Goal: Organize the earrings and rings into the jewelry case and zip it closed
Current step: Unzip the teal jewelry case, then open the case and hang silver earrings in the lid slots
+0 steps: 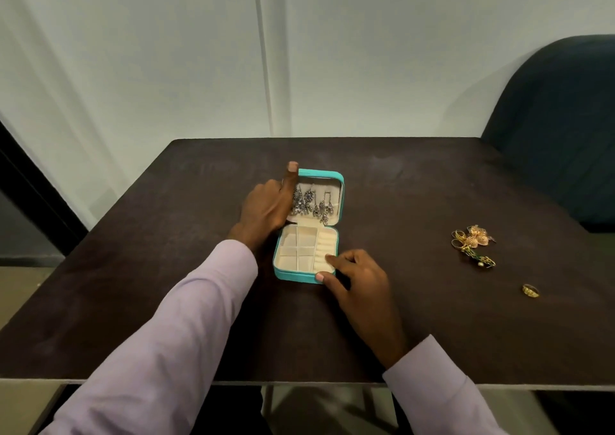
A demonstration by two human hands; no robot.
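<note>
Turquoise jewelry case point(296, 276) sits open near the middle of the dark table point(399, 318), its lid point(336, 177) standing upright at the far side. Inside the cream-lined lid hang several silver dangling earrings point(311, 203), side by side. The base is divided into small square compartments point(297, 250) on the left, which look bare, and a column of padded ring rolls point(324, 246) on the right; whether a ring sits in the rolls cannot be told.

The left hand point(266, 205) grips the lid's left edge, thumb raised along its corner and fingers curled behind it. The right hand point(357, 275) rests at the base's near right corner, thumb against the outer wall, forefinger on the ring rolls, other fingers loosely curled; nothing shows between the fingertips.

Well to the right on the table lies a cluster of gold earrings and rings point(472, 241), touching one another, and nearer the front a single gold ring point(530, 290) lies apart. A dark chair point(559, 128) stands beyond the table's right corner.
</note>
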